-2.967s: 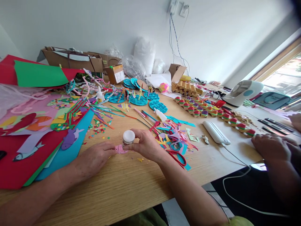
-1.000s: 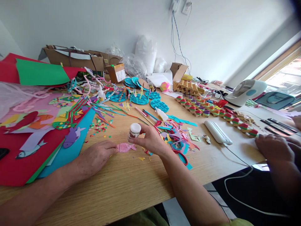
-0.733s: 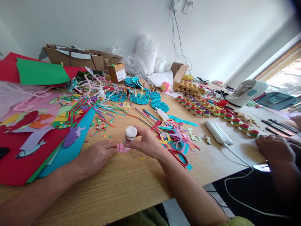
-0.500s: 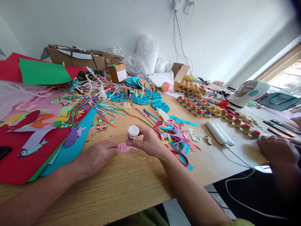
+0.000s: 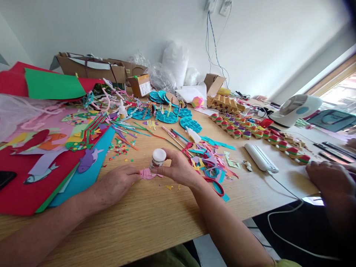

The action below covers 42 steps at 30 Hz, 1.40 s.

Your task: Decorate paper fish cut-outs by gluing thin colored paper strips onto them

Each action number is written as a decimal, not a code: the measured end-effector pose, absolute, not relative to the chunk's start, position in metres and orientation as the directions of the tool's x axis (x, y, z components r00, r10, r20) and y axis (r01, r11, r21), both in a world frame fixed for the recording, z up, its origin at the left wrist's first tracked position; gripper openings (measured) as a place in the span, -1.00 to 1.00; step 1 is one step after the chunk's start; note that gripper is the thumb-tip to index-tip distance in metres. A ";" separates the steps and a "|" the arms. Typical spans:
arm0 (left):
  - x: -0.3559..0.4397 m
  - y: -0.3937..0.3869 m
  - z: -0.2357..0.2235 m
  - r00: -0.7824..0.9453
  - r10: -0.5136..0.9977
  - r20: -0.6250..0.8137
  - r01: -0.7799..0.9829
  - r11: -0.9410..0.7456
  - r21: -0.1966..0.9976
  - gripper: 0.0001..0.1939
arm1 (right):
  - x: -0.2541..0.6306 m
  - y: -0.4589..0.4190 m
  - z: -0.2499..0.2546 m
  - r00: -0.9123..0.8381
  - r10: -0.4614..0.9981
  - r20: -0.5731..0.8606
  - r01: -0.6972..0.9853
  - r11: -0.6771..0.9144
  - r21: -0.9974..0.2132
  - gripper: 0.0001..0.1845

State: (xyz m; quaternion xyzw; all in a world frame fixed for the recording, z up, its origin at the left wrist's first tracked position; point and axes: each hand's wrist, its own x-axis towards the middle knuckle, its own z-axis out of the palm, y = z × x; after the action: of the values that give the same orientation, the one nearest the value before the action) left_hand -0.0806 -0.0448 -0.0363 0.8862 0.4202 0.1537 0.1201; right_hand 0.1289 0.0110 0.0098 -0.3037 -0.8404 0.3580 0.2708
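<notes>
My right hand (image 5: pixel 178 167) is closed around a small clear bottle (image 5: pixel 157 160) with a white lid, its base down on or just over a pink fish cutout (image 5: pixel 147 174). The fish lies flat on the wooden table in front of me. At its left end, the closed fingertips of my left hand (image 5: pixel 119 184) hold it down. Part of the fish's tail side is hidden behind the bottle and my right fingers. Red-handled scissors (image 5: pixel 218 186) lie right of my right wrist, partly under coloured scraps (image 5: pixel 213 159).
Coloured sheets with fish cutouts (image 5: pixel 88 160) cover the left side. Behind are glue bottles (image 5: pixel 194 135), blue discs (image 5: pixel 167 116) and painted egg-carton strips (image 5: pixel 236 129). A white power bank (image 5: pixel 260 158) with a cable and another person's hand (image 5: pixel 329 176) are at right.
</notes>
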 end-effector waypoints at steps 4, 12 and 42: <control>-0.080 -0.045 -0.035 0.597 0.791 0.133 0.726 -0.604 0.328 -0.60 | 0.126 0.008 0.009 -0.689 0.677 0.258 0.278 0.576 -0.769 -0.81; -0.079 -0.045 -0.032 0.595 0.795 0.117 0.745 -0.600 0.290 -0.60 | 0.135 0.013 0.011 -0.688 0.691 0.220 0.306 0.552 -0.776 -0.84; -0.080 -0.044 -0.040 0.608 0.780 0.147 0.730 -0.622 0.283 -0.61 | 0.114 0.015 0.000 -0.615 0.717 0.329 0.292 0.594 -0.749 -0.84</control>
State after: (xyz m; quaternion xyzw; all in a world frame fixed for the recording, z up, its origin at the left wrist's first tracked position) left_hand -0.0801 -0.0441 -0.0397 0.8914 0.4235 0.1289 0.0976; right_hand 0.1142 0.0149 0.0003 -0.3022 -0.8344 0.3339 0.3179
